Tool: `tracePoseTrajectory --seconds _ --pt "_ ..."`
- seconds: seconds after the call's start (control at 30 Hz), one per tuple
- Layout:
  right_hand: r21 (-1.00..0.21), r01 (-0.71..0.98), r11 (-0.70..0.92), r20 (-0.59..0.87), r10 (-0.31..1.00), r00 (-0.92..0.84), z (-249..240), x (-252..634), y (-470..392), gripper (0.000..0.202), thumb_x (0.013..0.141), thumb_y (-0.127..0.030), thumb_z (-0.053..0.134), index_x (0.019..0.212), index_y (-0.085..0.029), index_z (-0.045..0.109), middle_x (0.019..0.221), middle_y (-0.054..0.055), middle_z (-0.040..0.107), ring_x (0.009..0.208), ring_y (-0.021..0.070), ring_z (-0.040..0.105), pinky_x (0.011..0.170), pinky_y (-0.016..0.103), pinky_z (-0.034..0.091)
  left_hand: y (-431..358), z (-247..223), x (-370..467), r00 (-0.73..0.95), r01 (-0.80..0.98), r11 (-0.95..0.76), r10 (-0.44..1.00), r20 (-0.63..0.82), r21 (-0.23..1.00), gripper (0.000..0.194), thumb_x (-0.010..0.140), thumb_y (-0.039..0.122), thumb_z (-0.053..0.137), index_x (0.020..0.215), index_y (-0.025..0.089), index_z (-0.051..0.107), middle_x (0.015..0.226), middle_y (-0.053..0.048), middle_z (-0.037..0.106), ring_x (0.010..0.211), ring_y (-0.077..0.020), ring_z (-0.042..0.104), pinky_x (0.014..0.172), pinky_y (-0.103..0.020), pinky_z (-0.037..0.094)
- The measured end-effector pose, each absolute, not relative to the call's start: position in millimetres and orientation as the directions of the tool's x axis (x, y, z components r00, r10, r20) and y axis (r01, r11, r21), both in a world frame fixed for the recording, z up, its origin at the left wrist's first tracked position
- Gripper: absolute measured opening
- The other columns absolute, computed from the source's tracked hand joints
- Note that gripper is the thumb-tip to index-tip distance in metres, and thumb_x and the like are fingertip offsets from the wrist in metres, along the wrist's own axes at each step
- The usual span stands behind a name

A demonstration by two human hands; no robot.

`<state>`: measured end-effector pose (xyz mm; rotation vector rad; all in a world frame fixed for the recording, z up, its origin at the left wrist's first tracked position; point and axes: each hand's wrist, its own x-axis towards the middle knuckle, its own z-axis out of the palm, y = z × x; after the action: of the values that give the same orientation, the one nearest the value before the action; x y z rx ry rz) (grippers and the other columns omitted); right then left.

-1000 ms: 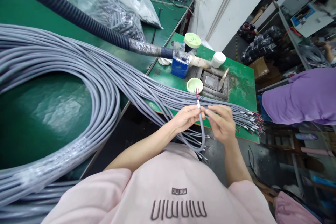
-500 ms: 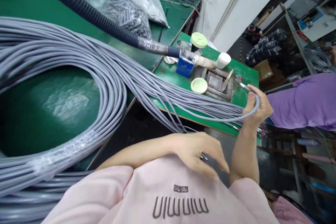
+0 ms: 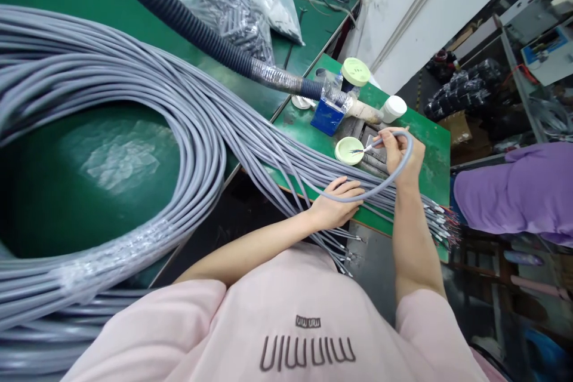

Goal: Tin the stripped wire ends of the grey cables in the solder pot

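My right hand (image 3: 405,155) pinches one grey cable (image 3: 408,161) near its end, and the cable loops back from there. Its stripped wires are over the light green lid (image 3: 350,151), at the dish's inside; whether they touch it I cannot tell. My left hand (image 3: 339,203) rests on the grey cable bundle (image 3: 286,158), fingers spread, beside the looped cable. Many stripped ends with red and dark wires (image 3: 443,224) lie at the bundle's right end. Behind the right hand is a dark square metal pot (image 3: 373,161), partly hidden.
A large grey cable coil (image 3: 197,149) fills the left. A black corrugated hose (image 3: 215,51) runs to a blue box (image 3: 327,116). Nearby stand a green-lidded jar (image 3: 356,71) and a white cup (image 3: 394,108). A person in purple (image 3: 514,191) is at the right.
My right hand has moved left with the cable, bringing its wire end to the green dish. My left hand has risen from near my shirt onto the bundle.
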<state>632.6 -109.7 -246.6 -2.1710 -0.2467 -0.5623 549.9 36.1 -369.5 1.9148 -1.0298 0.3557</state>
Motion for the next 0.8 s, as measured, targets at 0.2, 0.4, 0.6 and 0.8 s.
tracePoseTrajectory --seconds 0.2,0.4,0.6,0.8 --pt "-0.657 0.345 -0.670 0.388 0.091 0.917 -245.7 648.3 -100.6 0.028 0.090 -0.044 0.054 0.087 -0.019 0.067 0.075 0.002 0.071 0.065 0.0161 0.068 0.066 0.029 0.055 37.3 -370.2 551.3 0.569 -0.816 -0.273 -0.531 0.628 0.509 0.024 0.090 0.019 0.049 0.106 0.020 0.066 0.127 -0.008 0.064 0.130 -0.0254 0.050 0.114 -0.049 0.028" --pt "-0.638 0.344 -0.689 0.363 0.124 0.923 -258.7 660.6 -95.5 0.026 0.089 -0.041 0.055 0.083 -0.019 0.067 0.070 0.000 0.069 0.064 0.0153 0.066 0.064 0.027 0.053 38.8 -368.7 551.8 0.584 -0.800 -0.250 -0.537 0.609 0.546 0.025 0.088 0.017 0.049 0.105 0.020 0.067 0.125 -0.010 0.065 0.129 -0.0256 0.050 0.114 -0.049 0.028" --pt "-0.598 0.348 -0.722 0.352 0.154 0.923 -267.8 667.2 -93.9 0.026 0.089 -0.041 0.054 0.080 -0.020 0.068 0.068 0.000 0.068 0.063 0.0150 0.065 0.065 0.026 0.052 38.7 -367.3 552.5 0.584 -0.796 -0.240 -0.547 0.600 0.556 0.026 0.089 0.017 0.047 0.105 0.020 0.067 0.125 -0.011 0.065 0.130 -0.0254 0.050 0.114 -0.049 0.028" --pt "-0.575 0.357 -0.736 0.345 0.176 0.922 -269.7 667.8 -90.0 0.025 0.089 -0.040 0.054 0.081 -0.020 0.068 0.070 0.000 0.069 0.065 0.0155 0.065 0.065 0.026 0.052 38.3 -368.6 552.7 0.600 -0.775 -0.209 -0.539 0.591 0.597 0.026 0.088 0.017 0.048 0.104 0.021 0.068 0.126 -0.011 0.065 0.131 -0.0254 0.049 0.115 -0.050 0.028"
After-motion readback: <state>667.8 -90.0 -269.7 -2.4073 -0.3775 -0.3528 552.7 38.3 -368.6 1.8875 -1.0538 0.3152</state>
